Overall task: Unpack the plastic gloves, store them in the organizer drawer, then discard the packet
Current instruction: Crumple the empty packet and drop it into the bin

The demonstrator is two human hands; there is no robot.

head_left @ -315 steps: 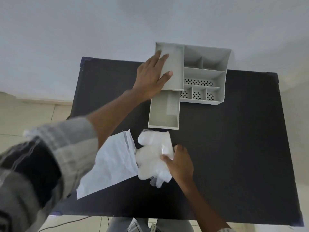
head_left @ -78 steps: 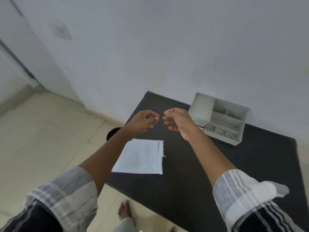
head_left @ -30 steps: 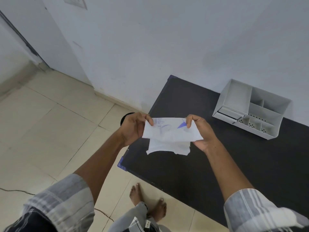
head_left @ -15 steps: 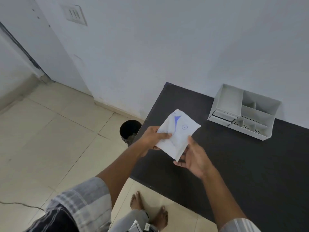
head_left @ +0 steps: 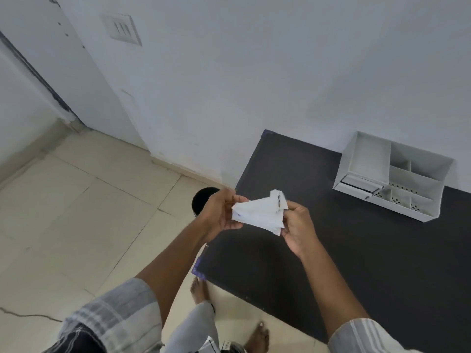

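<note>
The white paper packet (head_left: 257,214), folded and crumpled with small blue marks, is held in the air over the table's left edge. My left hand (head_left: 221,212) grips its left end and my right hand (head_left: 295,225) grips its right end. The grey organizer (head_left: 393,177) stands at the back of the black table (head_left: 356,250) against the wall, its drawer (head_left: 359,183) pushed almost fully in. No gloves are visible.
A black round bin (head_left: 202,200) stands on the tiled floor just left of the table, partly hidden behind my left hand. My bare feet (head_left: 201,291) are on the floor by the table's near left corner. A white wall runs behind the table.
The packet went from a flat sheet held up by my left hand to a folded, crumpled wad gripped by both hands. The camera view shifted slightly.
</note>
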